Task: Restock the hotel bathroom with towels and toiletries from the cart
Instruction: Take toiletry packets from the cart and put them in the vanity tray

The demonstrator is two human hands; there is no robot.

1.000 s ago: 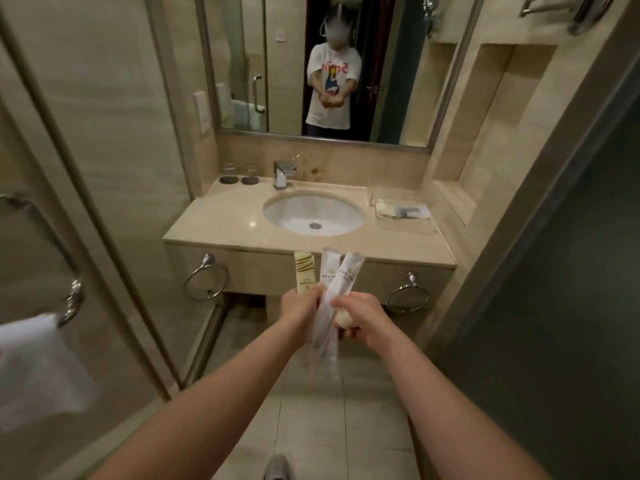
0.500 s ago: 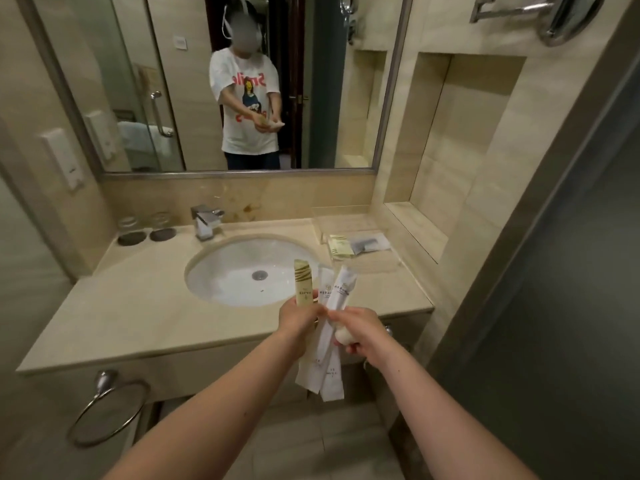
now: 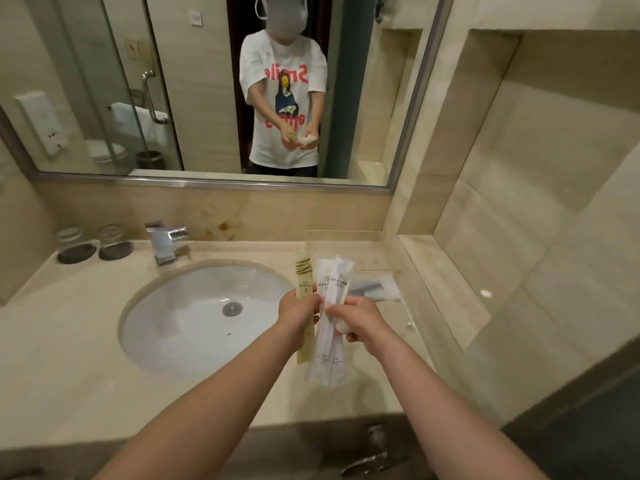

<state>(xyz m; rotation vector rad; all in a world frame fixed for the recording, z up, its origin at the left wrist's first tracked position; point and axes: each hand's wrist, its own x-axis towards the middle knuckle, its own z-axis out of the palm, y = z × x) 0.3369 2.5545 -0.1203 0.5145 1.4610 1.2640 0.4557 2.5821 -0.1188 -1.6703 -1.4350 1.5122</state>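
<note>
Since a second ago the person has walked up to the sink (image 3: 166, 323), which now fills the lower view. The toiletries have therefore reached the spot they belong to, and setting them down is probably next. Both hands hover over the surface (image 3: 69, 358) just right of the sink. The left hand (image 3: 298, 315) has its grip clenched round an upright yellow packet (image 3: 303, 275). The right hand (image 3: 360, 320) grasps two white packets (image 3: 332, 282) and a small white round item (image 3: 343, 327), perhaps soap. The packets touch side by side. Behind them, right of the sink, a clear tray (image 3: 341, 233) holds a wrapped item (image 3: 375, 289).
</note>
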